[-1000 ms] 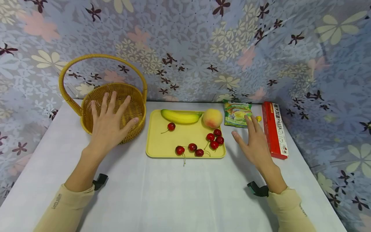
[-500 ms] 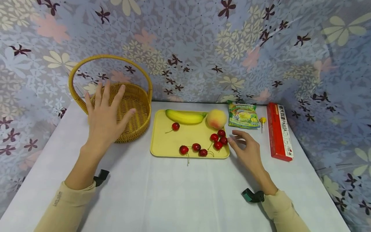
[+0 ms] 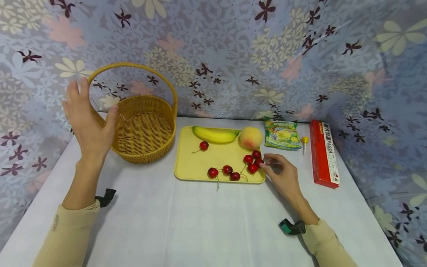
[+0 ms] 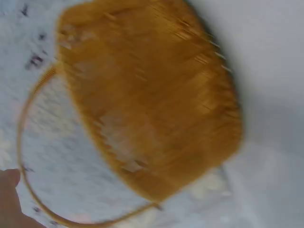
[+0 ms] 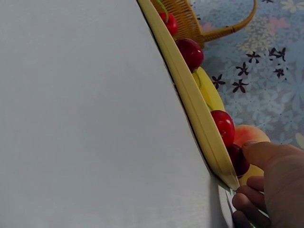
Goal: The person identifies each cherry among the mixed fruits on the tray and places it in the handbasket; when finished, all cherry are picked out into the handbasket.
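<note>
My left hand (image 3: 90, 124) is raised at the left side of a wicker basket (image 3: 143, 129), its fingers straight and its thumb spread toward the rim. It overlaps the left foot of the basket's tall handle (image 3: 130, 64). At the right edge of a yellow tray (image 3: 197, 163), my right hand (image 3: 286, 176) pinches a dark red cherry (image 5: 238, 160) with thumb and curled fingers. Several more cherries lie on the tray, among them a red cherry (image 3: 248, 159) close by. Behind them rest a banana (image 3: 215, 135) and a peach (image 3: 251, 138).
Right of the tray lie a green seasoning packet (image 3: 282, 134), a yellow lollipop (image 3: 304, 140) and a red pasta box (image 3: 324, 154). A flowered cloth (image 3: 220, 55) hangs behind the white table (image 3: 200, 222). One cherry stem hangs over the tray's front rim.
My left hand has moved left from in front of the basket to its side. The right hand has come from near the packet down to the tray's right edge, its fingers closing at a cherry.
</note>
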The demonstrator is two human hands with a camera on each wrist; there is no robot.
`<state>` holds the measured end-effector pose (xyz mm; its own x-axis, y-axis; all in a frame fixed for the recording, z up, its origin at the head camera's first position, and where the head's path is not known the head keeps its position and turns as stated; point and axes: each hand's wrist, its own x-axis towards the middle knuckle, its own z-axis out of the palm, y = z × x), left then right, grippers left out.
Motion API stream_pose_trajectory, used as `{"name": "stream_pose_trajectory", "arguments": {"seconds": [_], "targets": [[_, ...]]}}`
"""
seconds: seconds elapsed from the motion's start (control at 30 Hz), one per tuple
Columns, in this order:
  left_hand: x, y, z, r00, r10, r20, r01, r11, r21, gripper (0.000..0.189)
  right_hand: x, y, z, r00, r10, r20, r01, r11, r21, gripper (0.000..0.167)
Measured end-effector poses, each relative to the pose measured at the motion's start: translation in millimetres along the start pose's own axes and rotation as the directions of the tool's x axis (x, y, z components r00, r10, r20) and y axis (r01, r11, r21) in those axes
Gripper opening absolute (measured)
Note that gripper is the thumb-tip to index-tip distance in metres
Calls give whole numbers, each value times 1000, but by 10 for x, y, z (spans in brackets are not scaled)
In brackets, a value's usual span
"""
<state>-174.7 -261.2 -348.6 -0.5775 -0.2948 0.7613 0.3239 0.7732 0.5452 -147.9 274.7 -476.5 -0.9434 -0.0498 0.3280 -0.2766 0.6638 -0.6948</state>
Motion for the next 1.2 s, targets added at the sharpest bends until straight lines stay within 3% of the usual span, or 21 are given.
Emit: {"name": "stream_pose_trajectory", "arguments": {"seconds": [0.1,0.17,0.23,0.3,0.33,0.37,0.43,0.5,0.57,0.63,0.7,0.73,0.8,0.87,0.93,1.2], "targets": [[-20,-247,-17,990,-133,48,135,990,-45,80,-12,-15,18,1000,-20,-1,20,1000,8,35],[-64,-432,-9,964,-232,132,241,969,-52,85,-21,-23,34,1000,-29,7,29,1000,13,35],[-113,-607,20,914,-331,235,353,934,-53,85,-26,-23,37,999,-40,13,39,999,14,34],[-155,-722,49,844,-415,340,469,878,-93,84,-35,-20,27,998,-53,19,53,999,9,35],[-174,-765,57,801,-454,389,535,836,-126,82,-40,-19,25,998,-57,23,57,998,4,34],[-189,-802,69,757,-486,436,605,774,-187,79,-42,-17,25,998,-60,28,60,998,2,34],[-222,-864,84,676,-526,516,718,628,-301,74,-42,-14,27,997,-70,33,70,998,1,34],[-271,-908,95,621,-536,572,781,491,-387,73,-37,-16,30,996,-75,41,75,997,-4,34],[-308,-949,115,593,-525,611,805,376,-458,72,-22,-15,43,996,-75,43,76,997,-10,34],[-351,-976,132,596,-504,626,802,338,-492,72,-12,-21,45,997,-70,44,71,997,-22,33],[-376,-993,159,615,-473,630,786,307,-537,71,-1,-28,36,997,-72,40,74,997,-32,32],[-392,-1008,163,627,-462,627,776,306,-552,70,4,-36,38,997,-75,36,76,997,-32,32],[-408,-1033,180,655,-443,612,754,327,-570,69,16,-53,37,996,-81,30,82,996,-31,31],[-416,-1055,197,672,-428,605,740,341,-580,70,26,-66,32,996,-87,22,88,996,-29,31],[-422,-1074,212,676,-419,607,736,351,-578,71,29,-74,24,996,-84,11,84,996,-17,30],[-435,-1108,243,672,-392,628,740,339,-581,74,-12,-62,21,994,-68,-82,75,993,90,27]]}}
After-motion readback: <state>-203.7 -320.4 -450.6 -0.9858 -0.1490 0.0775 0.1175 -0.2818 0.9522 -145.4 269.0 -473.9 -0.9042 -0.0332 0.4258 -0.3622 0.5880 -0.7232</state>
